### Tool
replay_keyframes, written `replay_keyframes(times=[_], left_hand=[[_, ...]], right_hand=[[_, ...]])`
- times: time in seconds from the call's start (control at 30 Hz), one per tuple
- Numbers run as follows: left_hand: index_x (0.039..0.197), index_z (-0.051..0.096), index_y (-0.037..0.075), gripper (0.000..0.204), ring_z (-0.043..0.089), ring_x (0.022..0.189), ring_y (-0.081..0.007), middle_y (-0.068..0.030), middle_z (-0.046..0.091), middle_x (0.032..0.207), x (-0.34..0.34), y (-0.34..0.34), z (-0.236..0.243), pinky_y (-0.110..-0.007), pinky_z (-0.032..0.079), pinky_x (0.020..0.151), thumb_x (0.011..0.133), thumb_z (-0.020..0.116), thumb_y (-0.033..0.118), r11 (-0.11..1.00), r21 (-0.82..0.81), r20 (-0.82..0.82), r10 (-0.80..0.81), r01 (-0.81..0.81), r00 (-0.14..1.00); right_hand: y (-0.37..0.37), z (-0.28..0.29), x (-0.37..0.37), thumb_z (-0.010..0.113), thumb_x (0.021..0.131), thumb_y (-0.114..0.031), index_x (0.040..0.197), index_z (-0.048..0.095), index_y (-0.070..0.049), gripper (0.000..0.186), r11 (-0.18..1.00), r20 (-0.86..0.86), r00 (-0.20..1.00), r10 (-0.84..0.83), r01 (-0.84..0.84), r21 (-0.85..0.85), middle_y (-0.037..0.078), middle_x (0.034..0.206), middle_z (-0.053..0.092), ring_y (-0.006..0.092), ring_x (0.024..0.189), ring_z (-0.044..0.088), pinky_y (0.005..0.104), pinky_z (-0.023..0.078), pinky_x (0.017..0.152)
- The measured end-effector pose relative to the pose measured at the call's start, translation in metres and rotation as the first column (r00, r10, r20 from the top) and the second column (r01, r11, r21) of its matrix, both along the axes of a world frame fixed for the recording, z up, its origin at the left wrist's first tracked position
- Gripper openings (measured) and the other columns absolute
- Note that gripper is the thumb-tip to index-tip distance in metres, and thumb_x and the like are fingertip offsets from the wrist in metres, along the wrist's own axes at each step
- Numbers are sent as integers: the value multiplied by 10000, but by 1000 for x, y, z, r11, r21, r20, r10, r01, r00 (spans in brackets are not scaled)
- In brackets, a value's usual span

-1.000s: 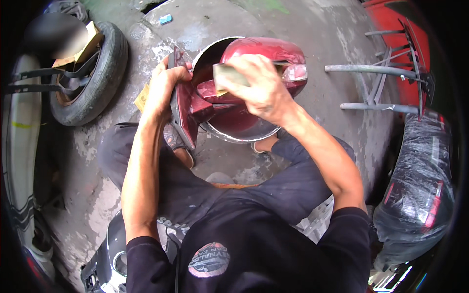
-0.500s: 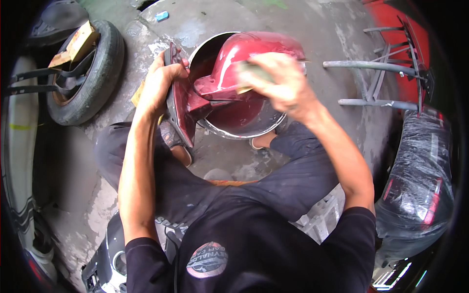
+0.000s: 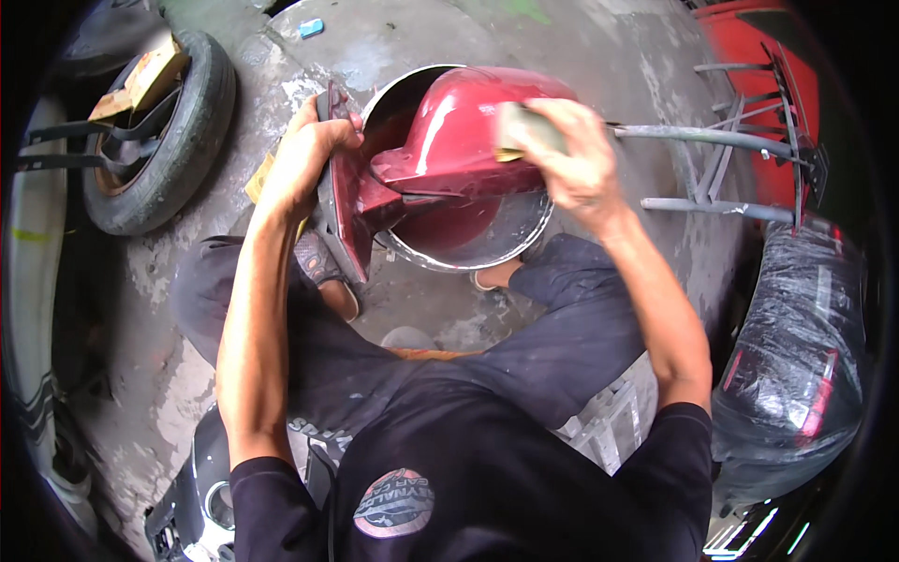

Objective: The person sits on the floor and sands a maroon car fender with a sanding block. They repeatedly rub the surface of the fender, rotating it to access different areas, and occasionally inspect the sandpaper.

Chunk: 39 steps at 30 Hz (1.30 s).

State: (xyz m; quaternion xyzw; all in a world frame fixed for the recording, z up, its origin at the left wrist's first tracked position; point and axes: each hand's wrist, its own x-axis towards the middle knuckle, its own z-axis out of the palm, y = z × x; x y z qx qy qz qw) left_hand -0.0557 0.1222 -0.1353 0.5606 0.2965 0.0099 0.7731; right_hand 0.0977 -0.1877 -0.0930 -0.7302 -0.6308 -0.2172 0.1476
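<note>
A glossy red car side mirror (image 3: pixel 454 131) is held over a round bucket (image 3: pixel 526 229), its rounded housing pointing right. My left hand (image 3: pixel 307 155) is closed around the mirror's flat mounting base at the left. In my right hand (image 3: pixel 582 169) is a greenish-grey sanding pad (image 3: pixel 536 129) with a yellowish lower edge, pressed against the right part of the red housing. My fingers wrap over the pad's far side. Reddish liquid (image 3: pixel 445 229) shows inside the bucket, partly hidden beneath the mirror.
A tyre (image 3: pixel 211 140) with a cardboard piece (image 3: pixel 154 75) on it lies at left. A small blue block (image 3: pixel 311 28) rests on the concrete floor. At right stand a grey metal frame (image 3: pixel 712 139), a red panel (image 3: pixel 787 70) and a plastic-wrapped part (image 3: pixel 796 347).
My right hand and the pad have slid right along the housing. My left hand keeps its grip on the mirror base, and the mirror stays over the bucket.
</note>
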Motion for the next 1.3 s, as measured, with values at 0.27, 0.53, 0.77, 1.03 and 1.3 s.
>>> replay_keyframes(times=[0.27,0.53,0.77,1.03,1.3], left_hand=[[1396,486,-4,644,635,976,-206,-86,660,1066,-4,4,1,-331,534,923,770,627,-56,999,-50,80,3,1,997],[1368,488,3,624,629,957,-201,-81,652,1049,-5,5,1,-326,530,913,761,618,-64,998,-66,74,-1,6,997],[1397,518,-19,609,688,966,-230,-110,682,1091,1,0,-3,-355,577,901,796,609,12,1000,11,88,-5,4,996],[1359,485,-17,626,638,952,-203,-88,659,1049,-6,5,-9,-323,531,907,749,624,-48,999,-46,98,-3,8,995],[1395,481,-13,654,636,957,-205,-89,655,1050,-4,3,-4,-323,534,911,758,625,-42,999,-50,85,12,-8,996]], right_hand=[[25,-3,6,764,826,-89,1188,792,-131,366,991,-165,977,133,-126,50,139,1280,731,340,1223,676,473,539,1049],[56,-7,-18,712,882,-66,1247,778,-158,382,996,-165,982,90,-84,41,117,1294,733,318,1215,676,466,508,1085],[-28,4,41,721,939,-176,1232,807,-169,306,990,-111,987,-121,128,57,128,1299,739,344,1190,694,471,526,1068],[-5,1,48,713,881,-78,1264,790,-165,400,998,-167,985,-37,44,39,128,1316,719,349,1192,679,478,530,1056],[61,-2,10,753,867,-95,1248,794,-200,397,999,-172,984,41,-35,39,129,1277,735,346,1192,687,484,546,1035]])
